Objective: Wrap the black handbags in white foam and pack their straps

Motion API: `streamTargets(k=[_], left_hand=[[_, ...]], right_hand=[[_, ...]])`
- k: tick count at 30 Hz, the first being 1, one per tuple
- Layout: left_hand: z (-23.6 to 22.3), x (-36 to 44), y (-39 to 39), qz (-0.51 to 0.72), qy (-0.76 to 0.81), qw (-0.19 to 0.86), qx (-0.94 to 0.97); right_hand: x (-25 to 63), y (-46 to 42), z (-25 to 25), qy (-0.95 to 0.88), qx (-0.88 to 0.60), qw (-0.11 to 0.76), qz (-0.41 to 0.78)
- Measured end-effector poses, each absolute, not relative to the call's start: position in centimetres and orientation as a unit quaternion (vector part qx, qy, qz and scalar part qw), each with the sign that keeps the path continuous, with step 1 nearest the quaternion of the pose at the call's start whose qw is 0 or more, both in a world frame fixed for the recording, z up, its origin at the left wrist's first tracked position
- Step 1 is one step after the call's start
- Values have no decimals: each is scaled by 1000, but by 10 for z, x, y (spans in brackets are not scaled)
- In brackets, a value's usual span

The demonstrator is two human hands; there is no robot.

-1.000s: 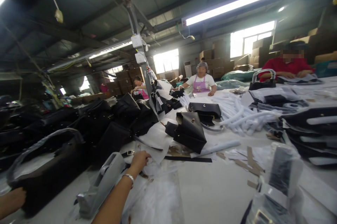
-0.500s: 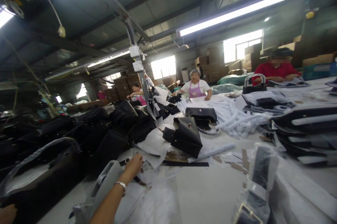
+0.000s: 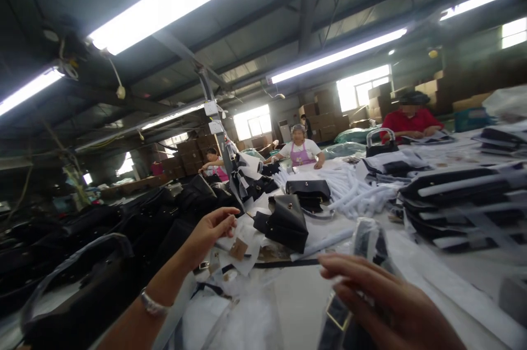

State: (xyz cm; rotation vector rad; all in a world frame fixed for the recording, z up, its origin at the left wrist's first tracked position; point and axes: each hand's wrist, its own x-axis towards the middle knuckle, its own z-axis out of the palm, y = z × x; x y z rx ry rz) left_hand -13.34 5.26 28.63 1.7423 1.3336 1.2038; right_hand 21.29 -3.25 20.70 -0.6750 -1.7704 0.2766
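My left hand, with a bracelet on its wrist, is raised over the table with thumb and forefinger pinched. A small brown tag seems to hang just below these fingertips; its string is too fine to make out. My right hand is open at the lower right, slightly blurred, with fingers stretched out and nothing visible in them. It hovers over a dark strap with a gold buckle and partly hides it. Beyond my hands, a black handbag lies tilted on the table, near white paper.
Black bags are heaped along the left. Stacked black bag pieces with white padding lie at the right. White foam tubes are piled farther back. Co-workers sit across the table, one in a red top. A post rises behind.
My left hand has lifted off the table clutter, and the brown tag now shows beneath it. My right hand has come into view at the lower right. The view has shifted slightly.
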Motion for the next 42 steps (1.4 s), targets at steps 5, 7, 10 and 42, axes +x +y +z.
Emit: streamTargets(k=[5, 7, 10, 42], left_hand=[[315, -77, 11, 463, 437, 352, 686], [320, -62, -3, 462, 419, 363, 692], [322, -47, -18, 454, 402, 402, 686], [333, 6, -32, 555, 324, 531, 553]], right_hand=[[164, -2, 260, -756, -254, 555, 239], [156, 6, 261, -742, -255, 523, 333], [161, 8, 259, -718, -238, 481, 443], [209, -36, 267, -801, -198, 536, -180]])
